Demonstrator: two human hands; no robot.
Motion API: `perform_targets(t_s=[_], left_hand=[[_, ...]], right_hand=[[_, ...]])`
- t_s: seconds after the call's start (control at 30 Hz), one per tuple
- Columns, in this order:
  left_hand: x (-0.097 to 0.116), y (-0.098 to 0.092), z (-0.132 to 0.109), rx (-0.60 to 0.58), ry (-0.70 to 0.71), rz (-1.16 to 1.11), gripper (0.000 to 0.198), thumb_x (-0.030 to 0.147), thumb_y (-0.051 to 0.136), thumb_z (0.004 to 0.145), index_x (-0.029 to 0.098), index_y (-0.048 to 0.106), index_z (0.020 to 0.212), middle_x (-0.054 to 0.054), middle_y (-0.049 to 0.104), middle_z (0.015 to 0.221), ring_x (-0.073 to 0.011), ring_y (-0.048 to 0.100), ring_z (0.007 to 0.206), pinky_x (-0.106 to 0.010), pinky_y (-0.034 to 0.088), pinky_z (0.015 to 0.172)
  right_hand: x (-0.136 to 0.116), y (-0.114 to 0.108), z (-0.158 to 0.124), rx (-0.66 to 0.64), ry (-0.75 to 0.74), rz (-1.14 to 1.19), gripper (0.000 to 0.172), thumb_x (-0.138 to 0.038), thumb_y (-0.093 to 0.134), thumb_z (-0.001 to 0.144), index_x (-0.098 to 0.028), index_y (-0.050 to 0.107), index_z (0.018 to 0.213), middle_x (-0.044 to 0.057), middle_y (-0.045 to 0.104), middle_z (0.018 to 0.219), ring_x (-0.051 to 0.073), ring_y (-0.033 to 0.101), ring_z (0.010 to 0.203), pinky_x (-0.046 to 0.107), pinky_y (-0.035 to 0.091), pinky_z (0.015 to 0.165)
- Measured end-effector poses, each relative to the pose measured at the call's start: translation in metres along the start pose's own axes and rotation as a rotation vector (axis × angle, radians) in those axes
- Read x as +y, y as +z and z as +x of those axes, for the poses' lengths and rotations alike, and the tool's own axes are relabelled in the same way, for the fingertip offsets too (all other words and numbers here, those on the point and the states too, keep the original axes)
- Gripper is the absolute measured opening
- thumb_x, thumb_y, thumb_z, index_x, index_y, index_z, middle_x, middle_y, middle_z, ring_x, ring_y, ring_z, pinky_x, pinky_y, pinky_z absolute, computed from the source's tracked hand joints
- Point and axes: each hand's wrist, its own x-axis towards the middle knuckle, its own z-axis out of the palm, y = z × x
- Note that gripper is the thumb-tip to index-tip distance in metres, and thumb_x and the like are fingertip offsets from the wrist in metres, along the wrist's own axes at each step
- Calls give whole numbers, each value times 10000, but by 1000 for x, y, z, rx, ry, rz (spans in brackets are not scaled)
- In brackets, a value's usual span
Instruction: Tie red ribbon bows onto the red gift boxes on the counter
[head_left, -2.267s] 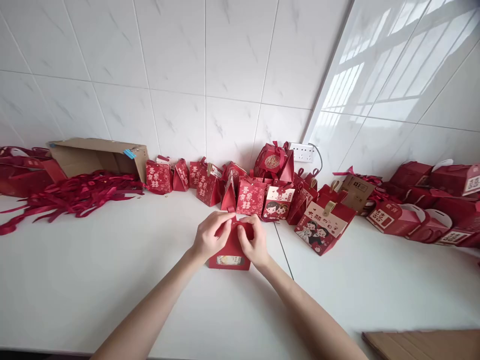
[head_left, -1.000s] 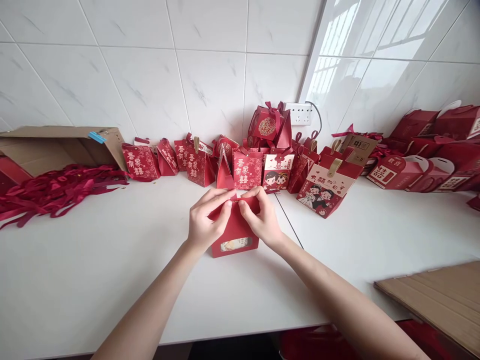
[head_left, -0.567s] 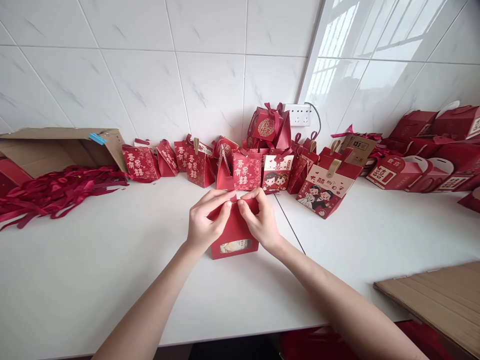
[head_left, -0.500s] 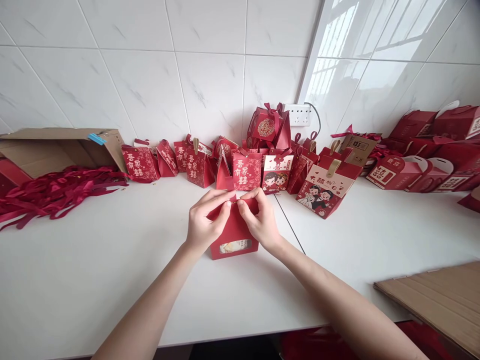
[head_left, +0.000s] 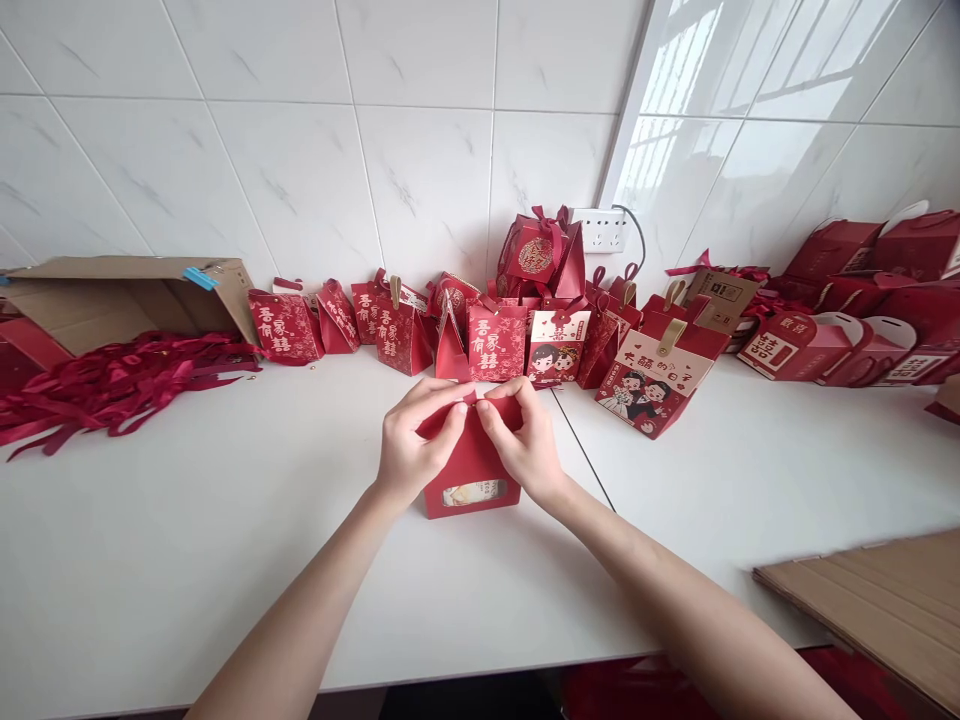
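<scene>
A red gift box [head_left: 474, 458] with a small oval window low on its front stands upright on the white table. Through the window a pale, printed packet shows. My left hand [head_left: 424, 435] pinches the box's top edge from the left, thumb in front and fingers behind. From the right, my right hand [head_left: 519, 437] grips the same top edge in a like pinch. The two thumbs almost meet at the middle of the edge. Whatever small piece lies between the fingertips is too hidden to make out.
Behind the box, a row of red printed gift boxes [head_left: 496, 342] lines the tiled wall. A larger cartoon-printed box [head_left: 651, 375] stands right of them. Red ribbons [head_left: 142, 375] lie heaped at left by an open carton [head_left: 142, 285]. More boxes [head_left: 780, 347] and cardboard [head_left: 877, 600] are at right.
Both hands keep their pinch on the top of the box. The whole view has shifted very slightly; little else differs.
</scene>
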Motion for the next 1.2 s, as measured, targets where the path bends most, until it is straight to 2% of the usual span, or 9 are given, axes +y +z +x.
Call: perform_targets(t_s=[0.23, 0.6, 0.77, 0.87, 0.97, 1.03, 1.2], left_hand=[[-1, 1, 0, 11, 11, -1, 198, 181, 550, 856, 207, 663, 1017, 7, 674, 827, -111, 629, 750, -237, 532, 739], [-2, 4, -1, 72, -108, -176, 474, 182, 623, 788, 192, 472, 1237, 41, 615, 679, -124, 619, 671, -271, 541, 719], [0, 3, -1, 66, -272, -272, 478, 202, 654, 760, 201, 478, 1204, 44, 646, 663, -131, 644, 679, -269, 547, 724], [1, 3, -1, 56, -349, -283, 382, 234, 664, 747, 200, 542, 1108, 35, 663, 667, -136, 656, 678, -262, 551, 711], [1, 2, 0, 47, -372, -236, 154, 251, 662, 736, 192, 631, 875, 5, 692, 731, -146, 668, 726, -250, 551, 713], [1, 2, 1, 45, -376, -209, 74, 253, 654, 733, 191, 646, 773, -4, 705, 768, -152, 672, 755, -246, 551, 724], [0, 1, 1, 26, -359, -183, 73, 256, 642, 737, 193, 663, 766, -2, 712, 774, -155, 671, 753, -249, 553, 730]], right_hand=[[0, 0, 0, 2, -18, -24, 98, -276, 528, 878, -234, 478, 806, -17, 617, 758, 138, 573, 686, 275, 475, 679], [-2, -4, 1, -41, -132, -101, 56, -219, 500, 867, -223, 535, 823, 8, 607, 787, 166, 568, 757, 312, 464, 713], [-2, -3, 2, -33, -110, -98, 95, -218, 493, 870, -225, 527, 781, 0, 605, 762, 164, 554, 743, 307, 457, 709], [-2, -3, 2, -35, -100, -96, 107, -218, 494, 869, -227, 522, 767, -3, 601, 751, 163, 547, 734, 302, 451, 702], [-3, -3, 2, -40, -94, -89, 110, -216, 495, 866, -226, 519, 759, -6, 598, 745, 160, 537, 723, 299, 444, 699], [-3, -4, 3, -46, -82, -82, 113, -216, 494, 865, -226, 515, 754, -7, 596, 744, 158, 530, 716, 299, 439, 700], [-4, -4, 4, -53, -63, -75, 135, -207, 487, 862, -226, 496, 728, -17, 585, 721, 150, 509, 686, 292, 429, 689]])
